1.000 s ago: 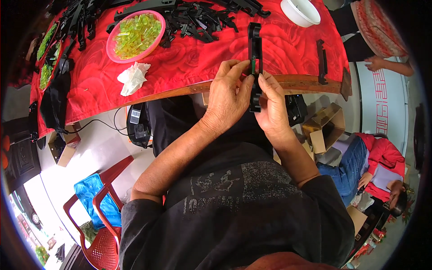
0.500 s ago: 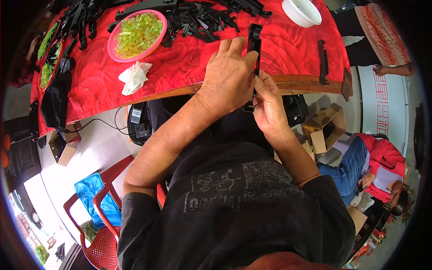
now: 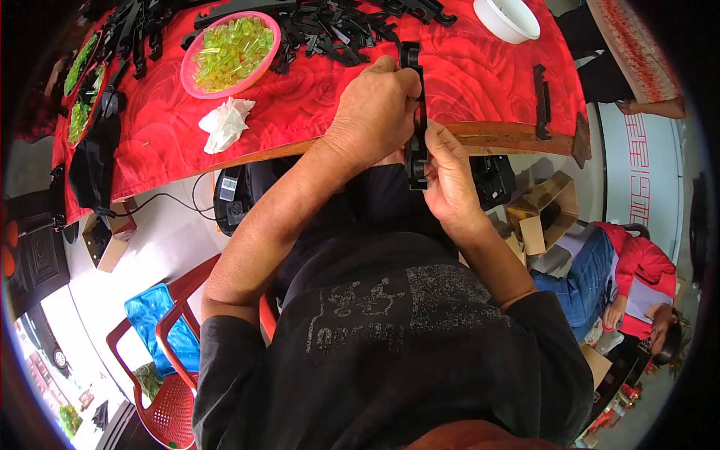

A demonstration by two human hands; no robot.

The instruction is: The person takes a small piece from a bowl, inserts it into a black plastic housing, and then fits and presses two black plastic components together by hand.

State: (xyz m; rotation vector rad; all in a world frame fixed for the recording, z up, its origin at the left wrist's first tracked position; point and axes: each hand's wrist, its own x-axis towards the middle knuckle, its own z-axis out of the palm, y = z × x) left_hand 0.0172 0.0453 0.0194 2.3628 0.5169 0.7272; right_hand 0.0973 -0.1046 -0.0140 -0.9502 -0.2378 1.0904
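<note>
A long, narrow black plastic part [image 3: 417,154] stands roughly upright between my hands at the table's front edge. My left hand [image 3: 379,109] is closed on its upper half, with the fingertips partly hidden behind the hand. Lower down, my right hand [image 3: 450,169] grips the part's side between thumb and fingers. Ahead and to the left is a pink bowl [image 3: 187,84] filled with clear yellow-green plastic pieces [image 3: 231,54]. Many small black pieces [image 3: 330,34] lie heaped beyond my left hand. Another long black part [image 3: 541,101] rests near the table's right corner.
A red rose-patterned cloth [image 3: 292,112] covers the table. On it are a crumpled white tissue [image 3: 225,126] and a white bowl [image 3: 507,19]. A red plastic chair [image 3: 169,409] stands at my left, and an open cardboard box [image 3: 546,214] at my right. Another person [image 3: 600,277] sits at the right.
My left hand has shifted slightly left and now shows closed around the black part. More of the part's lower end shows beside my right hand. The seated person's hand has moved down.
</note>
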